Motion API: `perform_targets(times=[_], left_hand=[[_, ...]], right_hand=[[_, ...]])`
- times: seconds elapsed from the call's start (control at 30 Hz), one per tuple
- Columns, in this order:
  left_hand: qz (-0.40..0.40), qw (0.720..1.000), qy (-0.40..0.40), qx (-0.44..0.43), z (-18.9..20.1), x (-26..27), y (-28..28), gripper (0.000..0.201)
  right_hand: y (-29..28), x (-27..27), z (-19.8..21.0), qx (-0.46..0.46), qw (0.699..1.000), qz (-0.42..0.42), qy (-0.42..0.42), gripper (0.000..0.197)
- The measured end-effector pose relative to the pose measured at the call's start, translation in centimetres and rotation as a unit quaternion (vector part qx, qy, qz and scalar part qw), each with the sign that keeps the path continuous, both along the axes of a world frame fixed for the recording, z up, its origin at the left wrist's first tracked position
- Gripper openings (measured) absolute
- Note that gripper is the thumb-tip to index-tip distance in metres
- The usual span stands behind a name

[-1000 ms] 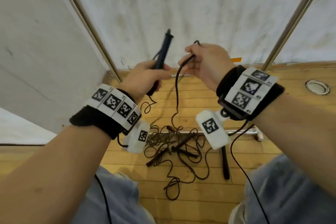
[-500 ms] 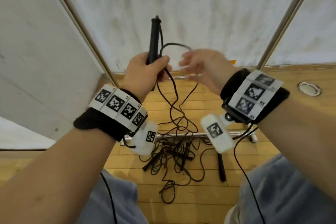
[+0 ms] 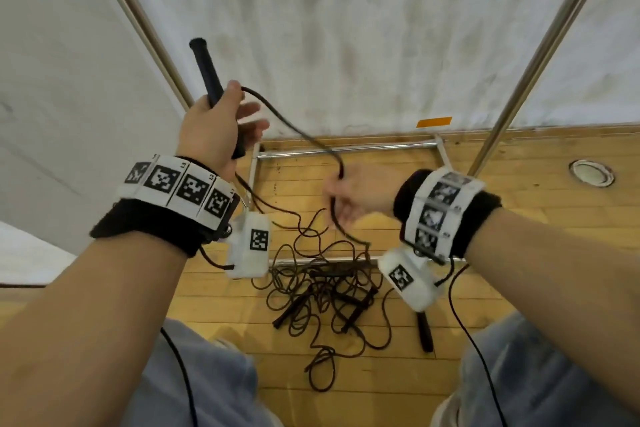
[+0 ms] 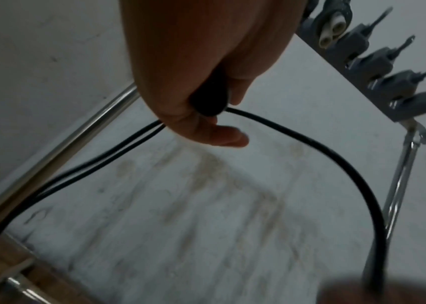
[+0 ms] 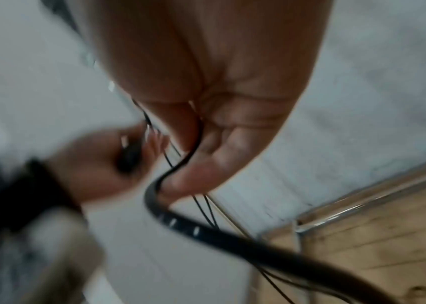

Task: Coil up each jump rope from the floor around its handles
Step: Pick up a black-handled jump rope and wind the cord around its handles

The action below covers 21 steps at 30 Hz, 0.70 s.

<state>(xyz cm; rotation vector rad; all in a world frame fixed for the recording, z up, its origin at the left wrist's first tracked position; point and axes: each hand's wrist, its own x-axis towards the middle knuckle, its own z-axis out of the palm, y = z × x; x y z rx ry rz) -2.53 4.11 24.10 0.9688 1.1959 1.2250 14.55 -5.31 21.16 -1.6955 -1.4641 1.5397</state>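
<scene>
The rope [image 3: 294, 125] I'm working on runs in a loose arc from the black handle [image 3: 207, 71] down to my other hand, then trails off to the floor. My left hand [image 3: 211, 128] has that handle clenched in its palm, the handle standing up past my thumb and tilted a little away from me; the left wrist view shows two strands leaving my fist besides the arc, so I judge a turn or so is on at most — the head view shows the upper part of the handle bare. My right hand [image 3: 360, 191] pinches the rope [image 5: 180, 164] between thumb and fingers, lower and well apart from the left, as if drawing out slack for the next wrap.

So this rope is barely begun, by my reckoning. Most of its length hangs down into the tangle [image 3: 322, 291] on the wooden floor [image 3: 519, 218], and I can't tell which strand there is mine. That heap holds several more dark handles and loops, none coiled, with another handle [image 3: 425, 333] lying near its right edge — nearly all the task is left.
</scene>
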Motion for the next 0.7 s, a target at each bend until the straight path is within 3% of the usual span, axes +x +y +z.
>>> perform_targets(times=[0.07, 0.13, 0.23, 0.33, 0.47, 0.57, 0.63, 0.7], left_hand=[[-0.061, 0.997, 0.054, -0.018, -0.7, 0.2, -0.5, 0.015], [-0.161, 0.985, 0.052, -0.02, -1.0, 1.0, -1.7, 0.014], [-0.258, 0.965, 0.046, 0.001, -1.2, 2.8, -3.6, 0.031], [-0.302, 0.949, 0.083, 0.026, -1.6, 4.2, -4.8, 0.019], [-0.304, 0.942, 0.127, 0.054, -2.2, 5.1, -5.2, 0.016], [-0.253, 0.955, 0.14, 0.073, -1.7, 5.4, -5.0, 0.012], [-0.208, 0.966, 0.128, 0.084, -1.0, 5.2, -4.6, 0.01], [-0.18, 0.973, 0.112, 0.092, -0.2, 4.7, -4.0, 0.011]], right_hand=[[0.7, 0.7, 2.2, 0.061, 0.972, -0.151, 0.168, 0.018], [1.0, 1.2, 3.7, 0.104, 0.912, -0.269, 0.29, 0.018], [1.0, 1.7, 4.8, 0.129, 0.845, -0.348, 0.385, 0.018], [0.9, 2.1, 5.2, 0.157, 0.819, -0.373, 0.406, 0.017], [1.0, 2.7, 5.3, 0.19, 0.812, -0.393, 0.386, 0.017], [0.8, 3.5, 5.1, 0.193, 0.82, -0.387, 0.375, 0.015], [0.6, 3.8, 4.3, 0.156, 0.869, -0.335, 0.33, 0.019], [0.3, 3.3, 3.2, 0.091, 0.936, -0.22, 0.258, 0.027]])
